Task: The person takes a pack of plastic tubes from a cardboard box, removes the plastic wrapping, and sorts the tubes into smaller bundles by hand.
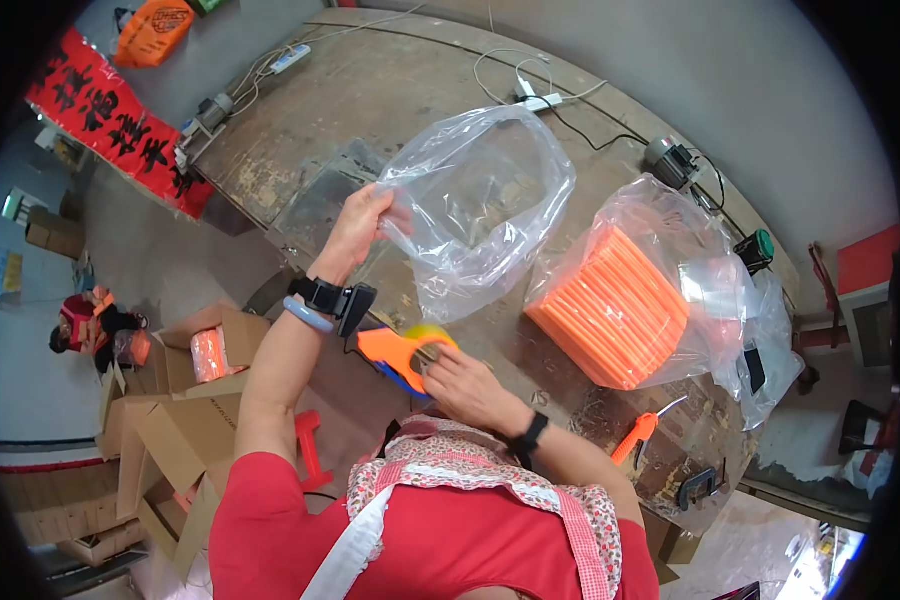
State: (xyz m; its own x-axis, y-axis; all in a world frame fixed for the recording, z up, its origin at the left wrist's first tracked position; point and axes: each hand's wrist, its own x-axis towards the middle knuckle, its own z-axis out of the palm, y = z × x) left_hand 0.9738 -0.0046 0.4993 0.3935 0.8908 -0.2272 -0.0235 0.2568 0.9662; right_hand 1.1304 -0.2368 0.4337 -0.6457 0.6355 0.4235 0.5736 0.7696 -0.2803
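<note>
Empty bag: I see a clear plastic bag held up above the wooden table, its mouth gaping wide, and nothing inside it that I can make out.
Filled bag: to the right, a second clear bag lies on the table around a block of orange ribbed pieces, stacked tight side by side; its loose top is bunched toward the table's right edge.
Cardboard boxes: on the floor at lower left I count several open boxes; one of them holds a bagged orange roll.
Left hand: my left hand is raised, fingers pinched shut on the rim of the empty bag at its left side; the bag hangs to the right of the fingers.
Right hand: my right hand sits low, near my chest, fingers curled around the orange tape dispenser, with the fingertips on its yellowish tape roll.
Dispenser versus bag: the dispenser is just under the bag's lower edge; I cannot tell whether they touch.
Loose tool: an orange-handled tool lies on the table near my right forearm, apart from both hands.
Cables: a white power strip with cords rests at the table's far edge.
</note>
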